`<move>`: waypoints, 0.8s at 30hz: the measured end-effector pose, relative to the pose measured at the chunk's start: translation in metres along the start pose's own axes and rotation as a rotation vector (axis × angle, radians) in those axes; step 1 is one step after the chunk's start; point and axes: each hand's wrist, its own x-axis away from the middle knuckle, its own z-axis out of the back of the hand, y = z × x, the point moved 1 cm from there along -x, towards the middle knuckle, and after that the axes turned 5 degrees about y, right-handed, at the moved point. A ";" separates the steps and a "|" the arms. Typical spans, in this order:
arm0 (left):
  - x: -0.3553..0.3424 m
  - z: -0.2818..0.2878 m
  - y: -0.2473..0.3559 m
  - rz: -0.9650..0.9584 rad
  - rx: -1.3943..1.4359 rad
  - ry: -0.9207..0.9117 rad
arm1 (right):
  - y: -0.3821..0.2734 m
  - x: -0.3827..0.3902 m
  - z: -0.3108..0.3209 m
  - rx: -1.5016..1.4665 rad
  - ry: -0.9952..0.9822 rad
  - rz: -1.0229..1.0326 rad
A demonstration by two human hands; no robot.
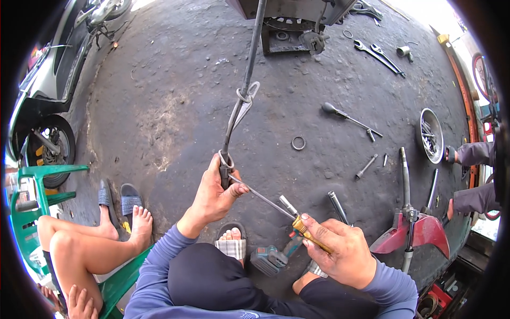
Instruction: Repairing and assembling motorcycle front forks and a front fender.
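Observation:
My left hand (217, 194) is closed on a dark clamp-like end (226, 167) of a long dark cable or rod (247, 69) running up to a metal frame (281, 45). A grey looped piece (245, 106) sits around that cable higher up. My right hand (340, 250) grips a yellow-handled screwdriver (311, 234), its thin shaft (260, 196) reaching to the part in my left hand. Below lies a teal cordless power tool (268, 260), partly hidden by the right hand.
Wrenches (380, 58), a ratchet (350, 119), a toothed ring (298, 142) and a bowl of hardware (430, 135) lie on the floor. A red fender with fork (414, 234) is right. Left are a scooter (50, 149), green chair (40, 181) and seated person's legs (93, 244). Another person crouches right (475, 154).

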 end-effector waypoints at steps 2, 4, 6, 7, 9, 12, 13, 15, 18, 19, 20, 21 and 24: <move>0.002 -0.001 0.001 -0.010 0.016 0.033 | 0.001 0.000 -0.004 -0.009 0.039 0.008; 0.002 -0.003 0.004 0.029 0.133 0.071 | 0.005 0.004 -0.011 -0.004 0.059 0.015; 0.002 -0.006 0.006 0.009 0.110 0.050 | 0.010 0.006 -0.013 -0.007 0.075 0.030; 0.001 -0.009 0.007 -0.008 0.089 0.023 | 0.014 0.007 -0.010 -0.015 0.084 0.060; 0.000 -0.010 0.006 0.030 0.182 -0.028 | 0.017 0.009 -0.006 -0.026 0.095 0.087; -0.003 -0.002 0.011 0.094 0.343 -0.160 | 0.008 0.009 0.012 0.004 -0.010 0.078; -0.004 0.001 0.010 0.046 0.251 -0.185 | 0.004 0.009 0.017 0.066 -0.036 0.074; -0.004 0.001 0.006 -0.005 0.084 -0.192 | -0.001 0.007 0.022 0.134 -0.058 0.073; -0.003 -0.003 0.002 -0.119 0.183 -0.128 | -0.008 0.004 0.024 0.166 -0.079 0.057; -0.004 -0.004 0.002 -0.176 0.252 -0.126 | -0.012 0.002 0.024 0.132 -0.068 0.027; -0.003 -0.003 0.002 -0.180 0.255 -0.117 | -0.015 0.001 0.026 0.095 -0.061 -0.001; -0.002 0.001 0.002 -0.194 0.178 -0.116 | -0.018 -0.001 0.028 0.099 -0.068 0.006; 0.003 0.007 0.009 -0.139 0.076 -0.118 | -0.023 -0.006 0.031 0.131 -0.094 -0.010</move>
